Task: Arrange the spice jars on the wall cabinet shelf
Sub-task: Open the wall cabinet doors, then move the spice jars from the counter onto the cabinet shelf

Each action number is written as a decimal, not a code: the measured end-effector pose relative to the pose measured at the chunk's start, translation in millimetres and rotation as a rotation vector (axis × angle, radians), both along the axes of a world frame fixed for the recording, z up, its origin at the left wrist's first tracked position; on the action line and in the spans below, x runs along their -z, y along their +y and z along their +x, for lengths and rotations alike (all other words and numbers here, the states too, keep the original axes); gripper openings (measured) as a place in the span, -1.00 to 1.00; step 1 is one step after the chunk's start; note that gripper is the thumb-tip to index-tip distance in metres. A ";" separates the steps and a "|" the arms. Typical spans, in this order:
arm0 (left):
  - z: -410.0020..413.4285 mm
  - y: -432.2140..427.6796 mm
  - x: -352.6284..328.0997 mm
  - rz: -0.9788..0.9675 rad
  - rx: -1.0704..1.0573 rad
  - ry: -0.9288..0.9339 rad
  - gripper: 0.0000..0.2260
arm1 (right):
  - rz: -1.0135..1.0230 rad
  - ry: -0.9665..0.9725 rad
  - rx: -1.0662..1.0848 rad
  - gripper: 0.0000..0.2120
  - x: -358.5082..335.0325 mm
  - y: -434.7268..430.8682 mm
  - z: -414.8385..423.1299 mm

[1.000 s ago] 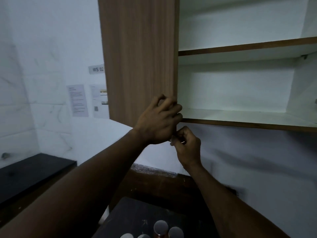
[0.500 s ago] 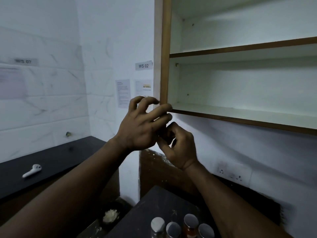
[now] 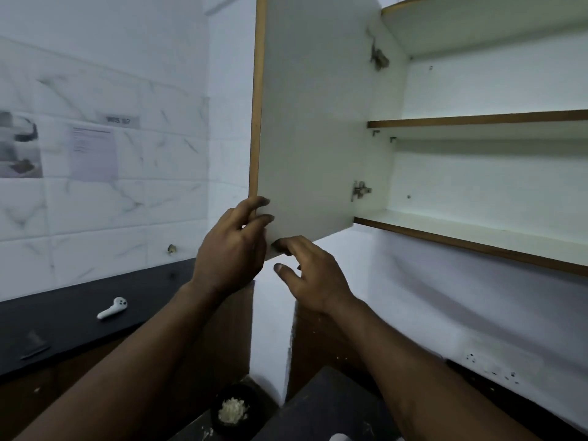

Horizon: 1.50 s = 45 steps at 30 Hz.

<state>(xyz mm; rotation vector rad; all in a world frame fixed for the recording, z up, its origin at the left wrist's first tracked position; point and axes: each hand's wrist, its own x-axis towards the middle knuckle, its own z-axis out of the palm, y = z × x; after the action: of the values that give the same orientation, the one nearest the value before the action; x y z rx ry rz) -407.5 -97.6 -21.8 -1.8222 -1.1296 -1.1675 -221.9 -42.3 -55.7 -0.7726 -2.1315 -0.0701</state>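
The cabinet door [image 3: 311, 122] stands swung wide open to the left, its pale inner face turned toward the camera and its wood-coloured edge running down the left side. The left hand [image 3: 230, 253] is closed on the door's lower left corner, fingers [image 3: 259, 219] curled round the edge onto the inner face. The right hand [image 3: 313, 275] sits just beside it, to the right and slightly lower, loosely open and holding nothing, with its fingertips [image 3: 281, 245] up against the door's bottom edge and the thumb spread apart below. Two hinges [image 3: 361, 190] show on the door's right side, one high, one low. To the right the cabinet is open: a lower shelf [image 3: 477, 241] and an upper shelf [image 3: 477, 120], both with brown front strips and bare white boards. No spice jar stands on either shelf; at the very bottom edge of the frame, right of centre, a small pale rounded shape [image 3: 339, 437] pokes into view on the dark near counter [image 3: 324, 405], too cropped to tell whether it is a jar lid. Left of it a dark bowl [image 3: 235, 409] holds something pale and crumbly. On the far left a black counter [image 3: 63, 326] carries a white earbud [image 3: 113, 308], under a marbled tile wall [image 3: 127, 202] with a blurred sheet of paper [image 3: 93, 152]. A socket plate [image 3: 491, 369] sits on the right wall, below the cabinet.
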 end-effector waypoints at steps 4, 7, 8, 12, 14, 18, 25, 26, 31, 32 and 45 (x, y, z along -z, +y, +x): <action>-52.7 9.7 0.7 -0.076 -0.071 -0.047 -0.66 | -0.011 -0.056 0.059 -0.56 -0.6 18.2 -56.3; -85.5 19.8 -3.5 -0.121 -0.110 0.006 -0.57 | -0.009 -0.058 0.101 -0.54 -1.4 29.2 -91.0; -93.3 22.9 -4.9 -0.129 -0.111 0.020 -0.56 | 0.000 -0.059 0.115 -0.55 -1.1 31.6 -98.5; -111.0 32.5 -2.4 -0.095 -0.140 0.059 -0.61 | 0.050 0.007 0.184 -0.62 -0.7 40.3 -116.3; -112.2 31.5 3.6 -0.017 -0.187 0.058 -0.66 | 0.050 0.029 0.208 -0.62 -2.1 41.7 -118.3; -107.5 33.0 15.9 0.087 -0.244 -0.003 -0.66 | 0.026 -0.045 0.241 -0.52 -3.3 43.4 -111.4; -70.6 43.9 12.6 0.049 -0.169 0.061 -0.71 | -0.035 -0.187 0.322 -0.51 -5.8 37.3 -74.0; -60.4 46.0 10.8 0.041 -0.144 0.078 -0.72 | -0.045 -0.188 0.345 -0.51 -5.3 35.5 -65.8; 1.3 58.0 10.8 -0.231 -0.002 0.079 -0.74 | -0.110 -0.192 0.498 -0.52 -0.6 19.8 -14.5; 14.7 59.7 14.7 -0.303 0.023 0.072 -0.72 | -0.124 -0.176 0.534 -0.54 2.0 14.3 -1.7; 199.3 24.9 127.5 -0.721 0.446 0.273 -0.63 | -0.384 -0.048 1.054 -0.69 95.3 -113.1 159.3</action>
<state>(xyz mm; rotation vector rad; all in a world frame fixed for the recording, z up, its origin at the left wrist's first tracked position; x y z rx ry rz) -208.2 -72.7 -149.3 -2.7991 -1.0890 -0.7282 -62.5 -155.4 -151.0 -2.0582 -1.5673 -0.2352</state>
